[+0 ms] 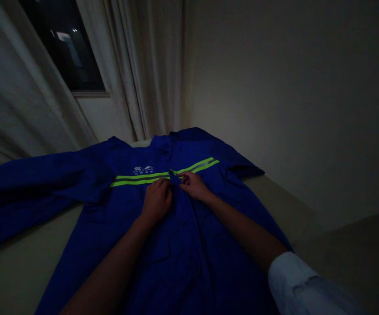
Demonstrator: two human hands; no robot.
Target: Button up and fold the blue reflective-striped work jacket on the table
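A blue work jacket point(137, 205) with a yellow-green reflective stripe point(137, 180) across the chest lies spread out, collar away from me. White lettering point(142, 169) shows above the stripe on the left. My left hand point(157, 199) is closed at the front edge, its fingers curled on the cloth just below the stripe. Beside it, my right hand point(193, 185) pinches the other front edge at stripe height. A small piece of the placket stands up between the two hands. Several buttons run down the front below; whether one is between my fingers is hidden.
The jacket rests on a pale flat surface point(28, 271). Light curtains point(150, 70) hang behind it, with a dark window point(68, 43) at the upper left. A plain wall point(291, 96) stands close on the right. The room is dim.
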